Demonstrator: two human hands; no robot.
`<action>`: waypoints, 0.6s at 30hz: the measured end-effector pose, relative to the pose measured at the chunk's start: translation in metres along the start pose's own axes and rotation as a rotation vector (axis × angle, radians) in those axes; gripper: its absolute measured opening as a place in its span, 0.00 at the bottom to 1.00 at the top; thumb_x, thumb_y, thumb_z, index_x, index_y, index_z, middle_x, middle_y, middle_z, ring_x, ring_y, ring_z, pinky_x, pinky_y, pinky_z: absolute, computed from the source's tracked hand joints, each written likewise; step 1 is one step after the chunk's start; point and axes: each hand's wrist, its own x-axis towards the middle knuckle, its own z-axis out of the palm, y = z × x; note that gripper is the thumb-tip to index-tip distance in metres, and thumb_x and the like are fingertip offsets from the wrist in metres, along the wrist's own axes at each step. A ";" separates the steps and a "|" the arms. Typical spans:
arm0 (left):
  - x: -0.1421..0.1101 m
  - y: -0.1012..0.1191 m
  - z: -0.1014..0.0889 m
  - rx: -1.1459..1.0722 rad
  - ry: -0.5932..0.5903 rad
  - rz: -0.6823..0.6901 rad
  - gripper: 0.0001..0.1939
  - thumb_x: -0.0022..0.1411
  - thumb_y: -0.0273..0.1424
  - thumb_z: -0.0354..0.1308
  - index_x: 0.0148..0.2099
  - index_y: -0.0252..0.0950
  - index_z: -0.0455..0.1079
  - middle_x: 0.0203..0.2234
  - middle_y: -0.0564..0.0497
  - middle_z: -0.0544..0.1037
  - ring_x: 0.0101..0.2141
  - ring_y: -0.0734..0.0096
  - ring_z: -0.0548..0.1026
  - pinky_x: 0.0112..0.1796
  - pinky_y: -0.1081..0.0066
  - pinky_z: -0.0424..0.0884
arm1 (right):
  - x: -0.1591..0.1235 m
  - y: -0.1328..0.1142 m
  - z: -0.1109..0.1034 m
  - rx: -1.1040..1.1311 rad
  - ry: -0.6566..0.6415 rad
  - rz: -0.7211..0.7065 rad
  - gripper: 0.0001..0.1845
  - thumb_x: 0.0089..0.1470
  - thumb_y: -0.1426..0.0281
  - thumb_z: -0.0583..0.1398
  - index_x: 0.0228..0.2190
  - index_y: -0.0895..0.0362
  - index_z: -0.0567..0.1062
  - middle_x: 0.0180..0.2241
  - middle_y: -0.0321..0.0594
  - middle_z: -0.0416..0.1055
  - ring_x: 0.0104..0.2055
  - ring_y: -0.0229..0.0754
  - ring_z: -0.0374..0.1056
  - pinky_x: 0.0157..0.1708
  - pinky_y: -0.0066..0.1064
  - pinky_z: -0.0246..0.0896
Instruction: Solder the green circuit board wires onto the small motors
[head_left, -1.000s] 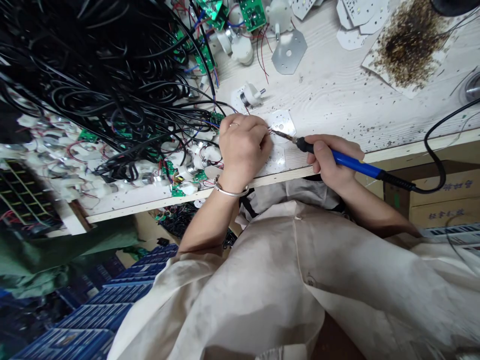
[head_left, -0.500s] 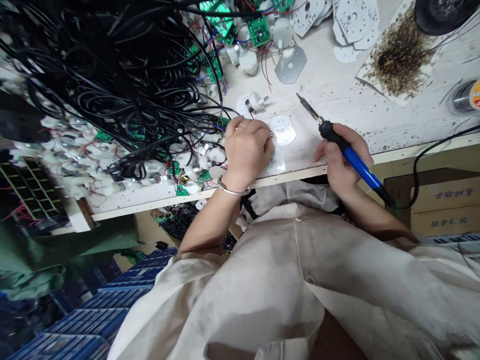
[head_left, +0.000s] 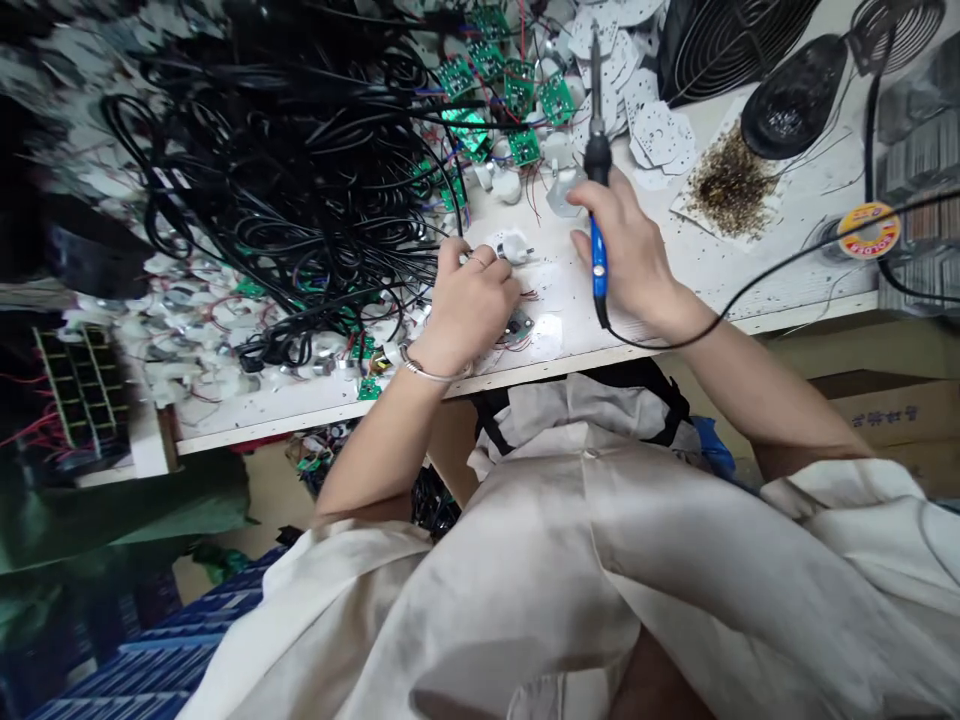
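Observation:
My right hand (head_left: 628, 245) is closed around a soldering iron (head_left: 598, 225) with a blue handle. The iron's metal tip points away from me, over the white boards at the back. On the bench's near side, my left hand (head_left: 474, 300) is curled with the fingers bent down. What those fingers hold is hidden. Thin red wires (head_left: 529, 295) stick out beside them, and a small dark-grey part (head_left: 517, 326) lies just under the hand. Beyond my left fingertips sits a white motor-like part (head_left: 513, 248) with a metal band.
A heap of black cables (head_left: 300, 200) fills the left, among green circuit boards (head_left: 466, 132) and white parts. White perforated plates (head_left: 660, 135) lie at the back. To the right are a fan (head_left: 731, 45), a dirty pad (head_left: 731, 185) and a solder reel (head_left: 868, 230). The iron's cord crosses my right forearm.
My right hand has moved forward and left, swinging the soldering iron from a slant to nearly straight away from me. The small dark-grey part now shows by my left hand. The view has shifted.

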 end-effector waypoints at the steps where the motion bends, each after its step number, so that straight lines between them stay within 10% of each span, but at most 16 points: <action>1: -0.004 -0.002 -0.007 -0.023 0.006 0.006 0.16 0.72 0.36 0.49 0.33 0.41 0.73 0.33 0.49 0.76 0.46 0.57 0.72 0.60 0.41 0.58 | 0.011 -0.002 0.003 -0.040 -0.063 0.014 0.19 0.63 0.73 0.58 0.56 0.56 0.70 0.65 0.42 0.64 0.55 0.40 0.71 0.57 0.35 0.67; 9: -0.073 -0.053 -0.069 -0.239 0.456 -0.231 0.15 0.68 0.48 0.56 0.38 0.47 0.78 0.33 0.54 0.80 0.40 0.58 0.74 0.50 0.45 0.67 | 0.052 0.000 0.027 -0.092 -0.102 0.080 0.19 0.60 0.78 0.60 0.53 0.55 0.73 0.69 0.40 0.59 0.57 0.42 0.72 0.59 0.34 0.66; 14: -0.093 -0.073 -0.035 -0.403 0.681 -0.677 0.16 0.59 0.49 0.61 0.36 0.41 0.76 0.31 0.53 0.78 0.34 0.62 0.74 0.38 0.55 0.71 | 0.045 0.014 0.032 -0.109 -0.036 -0.003 0.22 0.62 0.78 0.54 0.55 0.50 0.73 0.67 0.40 0.64 0.50 0.42 0.75 0.56 0.39 0.70; 18: -0.100 -0.062 -0.007 -0.135 0.698 -0.697 0.16 0.66 0.44 0.55 0.42 0.39 0.77 0.35 0.44 0.79 0.41 0.55 0.77 0.47 0.52 0.71 | 0.020 0.027 0.022 -0.060 0.162 -0.119 0.19 0.64 0.71 0.52 0.53 0.47 0.74 0.55 0.41 0.73 0.43 0.42 0.75 0.45 0.38 0.75</action>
